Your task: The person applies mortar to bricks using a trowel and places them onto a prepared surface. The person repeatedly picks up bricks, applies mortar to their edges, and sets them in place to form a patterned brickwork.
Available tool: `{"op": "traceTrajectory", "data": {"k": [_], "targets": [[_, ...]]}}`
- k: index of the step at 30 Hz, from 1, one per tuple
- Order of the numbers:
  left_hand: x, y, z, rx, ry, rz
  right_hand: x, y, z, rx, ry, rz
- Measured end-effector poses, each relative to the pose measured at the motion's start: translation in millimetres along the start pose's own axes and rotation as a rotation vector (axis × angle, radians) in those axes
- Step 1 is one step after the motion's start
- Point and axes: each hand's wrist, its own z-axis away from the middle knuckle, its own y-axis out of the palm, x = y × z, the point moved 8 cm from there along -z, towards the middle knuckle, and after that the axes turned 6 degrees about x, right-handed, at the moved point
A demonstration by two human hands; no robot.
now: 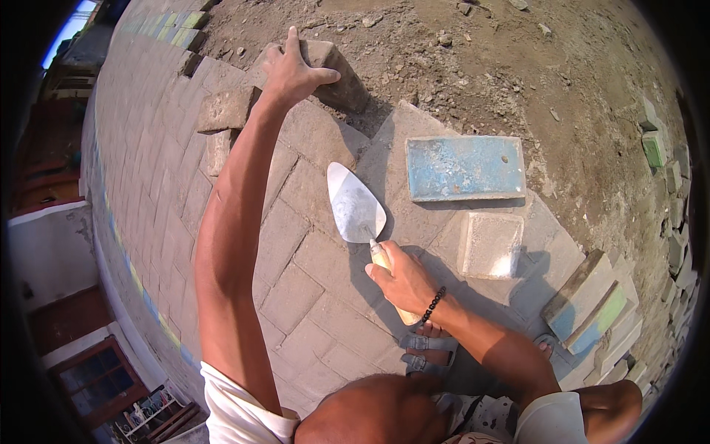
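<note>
At the far edge of the paving, my left hand (292,74) grips a grey-brown paving block (344,85). Its thumb and fingers are spread across the top, and some fingertips are hidden. The block rests tilted beside bare soil. Closer in, my right hand (405,277) is wrapped round the wooden handle of a pointed trowel (355,203). The metal blade points away from me above the laid pavers. Right of the blade lies a worn blue-faced block (464,169), with a smaller squarish pale block (490,244) just nearer than it.
Beyond the paving's stepped edge spreads loose soil (473,81) with stones. Left of my left forearm, a brown block (225,111) sits on another piece (220,152). Stacked blocks (592,311) stand near my sandalled feet (430,351); more line the right rim. A building (55,244) borders the left.
</note>
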Motion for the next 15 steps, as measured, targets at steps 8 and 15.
{"op": "traceTrajectory", "data": {"k": [8,15], "targets": [[3.3,-0.8,21.2,-0.253,0.007,0.259,70.7,-96.5,33.0,-0.265,-0.162,0.044],[4.6,-20.4,26.2,-0.315,-0.164,0.409,59.7,-134.1,52.7,-0.331,-0.088,0.020]]}}
